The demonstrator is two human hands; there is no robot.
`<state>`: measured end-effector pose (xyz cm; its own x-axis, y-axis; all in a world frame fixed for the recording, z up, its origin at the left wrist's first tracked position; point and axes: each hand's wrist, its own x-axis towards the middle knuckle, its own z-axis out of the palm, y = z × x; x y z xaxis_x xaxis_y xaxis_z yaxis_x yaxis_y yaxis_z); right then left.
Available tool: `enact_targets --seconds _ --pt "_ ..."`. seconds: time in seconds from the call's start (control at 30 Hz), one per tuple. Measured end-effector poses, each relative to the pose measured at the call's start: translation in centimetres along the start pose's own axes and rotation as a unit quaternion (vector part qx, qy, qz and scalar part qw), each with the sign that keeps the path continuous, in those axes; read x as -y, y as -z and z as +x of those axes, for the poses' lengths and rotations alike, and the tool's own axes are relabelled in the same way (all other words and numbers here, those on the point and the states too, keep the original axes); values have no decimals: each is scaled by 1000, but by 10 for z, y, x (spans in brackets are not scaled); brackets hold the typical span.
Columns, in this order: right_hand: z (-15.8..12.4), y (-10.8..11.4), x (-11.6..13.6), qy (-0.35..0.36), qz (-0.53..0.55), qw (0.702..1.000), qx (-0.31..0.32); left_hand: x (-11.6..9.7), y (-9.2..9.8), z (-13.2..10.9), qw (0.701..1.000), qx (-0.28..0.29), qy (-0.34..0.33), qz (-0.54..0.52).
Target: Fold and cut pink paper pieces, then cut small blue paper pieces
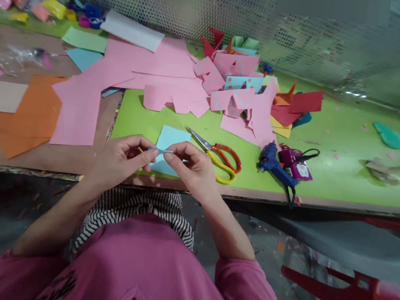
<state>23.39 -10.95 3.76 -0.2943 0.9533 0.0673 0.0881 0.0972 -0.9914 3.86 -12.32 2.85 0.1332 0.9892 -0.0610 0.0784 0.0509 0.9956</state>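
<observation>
Between the fingertips of both hands is a small, narrow strip of blue paper (163, 151). My left hand (131, 153) pinches its left end, and my right hand (192, 164) pinches the right end. Under the fingers a light blue paper sheet (172, 135) lies on the green mat, partly covered by the hands. Just right of my right hand rest scissors (218, 152) with one red and one yellow handle, their blades pointing up and left. Farther right lies a blue glue gun (275, 165) beside a purple packet-like object (296, 162).
Pink paper sheets (153, 57) spread across the back, with folded dotted paper pieces (232, 100) heaped beside them. Orange paper (40, 104) lies at the left. A perforated metal panel (189, 6) closes off the back. The table's front edge (71, 177) runs close to my lap.
</observation>
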Motion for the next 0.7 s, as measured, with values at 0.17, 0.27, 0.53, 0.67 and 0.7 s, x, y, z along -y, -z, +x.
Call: enact_targets --seconds 0.17,0.27,0.53,0.67,0.7 --pt "0 4 3 -10 -20 1000 -7 -7 0 0 1000 2 -18 11" --pt "-1 5 7 -21 -19 1000 -12 -10 2 0 1000 15 -9 -4" --pt "-2 0 -2 -36 117 990 -66 -3 -5 6 987 -136 -5 -90" --pt "0 -14 -6 -39 136 988 -65 -1 -29 9 981 -86 -17 -171" --pt "0 -16 -5 -33 128 989 -66 0 -34 10 975 -95 -16 -198"
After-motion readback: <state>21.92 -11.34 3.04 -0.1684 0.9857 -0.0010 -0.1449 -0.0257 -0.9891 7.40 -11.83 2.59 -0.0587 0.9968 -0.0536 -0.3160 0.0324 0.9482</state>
